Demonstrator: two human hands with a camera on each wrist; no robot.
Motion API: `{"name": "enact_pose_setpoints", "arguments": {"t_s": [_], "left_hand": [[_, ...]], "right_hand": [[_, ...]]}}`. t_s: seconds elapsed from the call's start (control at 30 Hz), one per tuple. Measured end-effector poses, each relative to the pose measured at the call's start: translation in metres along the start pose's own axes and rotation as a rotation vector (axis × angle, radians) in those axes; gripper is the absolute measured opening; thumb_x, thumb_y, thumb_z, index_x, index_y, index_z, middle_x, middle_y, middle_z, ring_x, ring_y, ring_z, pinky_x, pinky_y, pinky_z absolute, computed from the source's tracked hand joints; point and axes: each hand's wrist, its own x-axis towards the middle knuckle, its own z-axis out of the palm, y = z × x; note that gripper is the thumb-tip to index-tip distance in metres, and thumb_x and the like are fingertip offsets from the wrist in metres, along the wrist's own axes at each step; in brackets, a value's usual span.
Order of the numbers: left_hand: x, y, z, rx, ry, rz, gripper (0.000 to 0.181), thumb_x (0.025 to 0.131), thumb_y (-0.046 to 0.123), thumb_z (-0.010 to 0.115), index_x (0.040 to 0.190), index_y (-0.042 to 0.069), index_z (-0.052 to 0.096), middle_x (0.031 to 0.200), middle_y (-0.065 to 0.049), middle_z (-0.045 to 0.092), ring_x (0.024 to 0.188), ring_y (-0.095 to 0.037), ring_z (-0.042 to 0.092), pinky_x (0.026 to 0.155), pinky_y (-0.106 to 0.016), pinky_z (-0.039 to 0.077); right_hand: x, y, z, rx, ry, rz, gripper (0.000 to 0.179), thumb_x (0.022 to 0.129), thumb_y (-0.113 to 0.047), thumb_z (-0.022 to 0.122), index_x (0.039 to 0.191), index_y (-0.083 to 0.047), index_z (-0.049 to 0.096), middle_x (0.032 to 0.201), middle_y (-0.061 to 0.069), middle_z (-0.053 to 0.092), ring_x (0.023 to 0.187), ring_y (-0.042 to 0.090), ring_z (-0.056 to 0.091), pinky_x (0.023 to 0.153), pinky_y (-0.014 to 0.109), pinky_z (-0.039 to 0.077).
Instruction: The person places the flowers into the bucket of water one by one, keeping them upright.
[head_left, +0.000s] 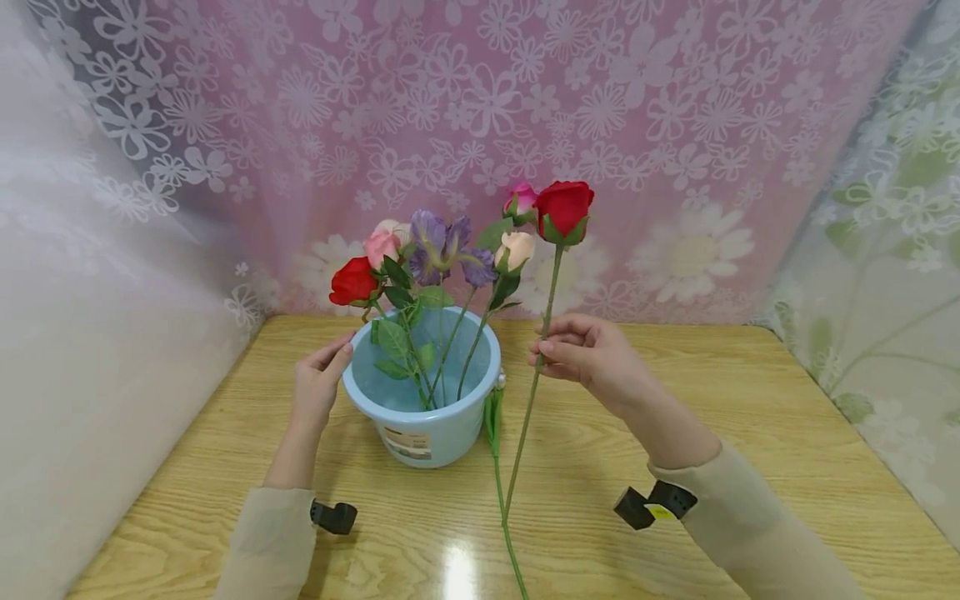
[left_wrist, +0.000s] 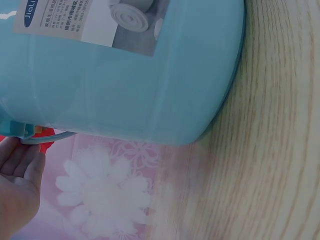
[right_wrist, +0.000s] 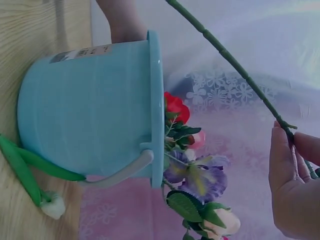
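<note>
A light blue bucket (head_left: 422, 433) stands on the table with several artificial flowers leaning in it, among them a purple iris (head_left: 442, 250), a red flower (head_left: 354, 282) and a cream rosebud (head_left: 515, 250). My left hand (head_left: 318, 379) holds the bucket's left rim, close to the handle (left_wrist: 55, 136). To the right of the bucket, my right hand (head_left: 581, 358) pinches the long green stem of a red rose (head_left: 564, 210). That rose is upright, slightly tilted, its bloom above the hand. The stem's lower end hangs in front of the bucket's right side.
A white tulip (right_wrist: 53, 206) with green leaves lies on the wooden table (head_left: 675, 467) against the bucket's right side, its stem reaching toward the front edge. Pink floral curtain (head_left: 480, 100) closes off the back, and pale sheets hang at both sides.
</note>
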Motion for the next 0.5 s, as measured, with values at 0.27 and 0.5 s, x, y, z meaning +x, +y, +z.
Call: {"name": "enact_pose_setpoints", "arguments": {"t_s": [0.27,0.5], "left_hand": [[0.002,0.001,0.000,-0.025,-0.004,0.025,0.034,0.086,0.013,0.058,0.111,-0.011,0.056,0.109,-0.011,0.060,0.096,-0.006,0.056,0.078,-0.017,0.045],[0.000,0.002,0.000,-0.017,-0.017,0.006,0.034,0.087,0.013,0.058,0.112,-0.009,0.056,0.111,-0.012,0.059,0.097,-0.005,0.055,0.079,-0.017,0.044]], "right_hand": [[0.006,-0.015,0.010,0.011,-0.018,-0.064,0.014,0.087,0.005,0.050,0.092,-0.004,0.059,0.083,0.007,0.064,0.079,0.018,0.062,0.073,0.030,0.050],[0.013,-0.030,0.016,0.032,-0.025,-0.113,0.019,0.086,0.006,0.050,0.090,-0.008,0.063,0.083,0.006,0.064,0.080,0.017,0.062,0.074,0.029,0.050]]}}
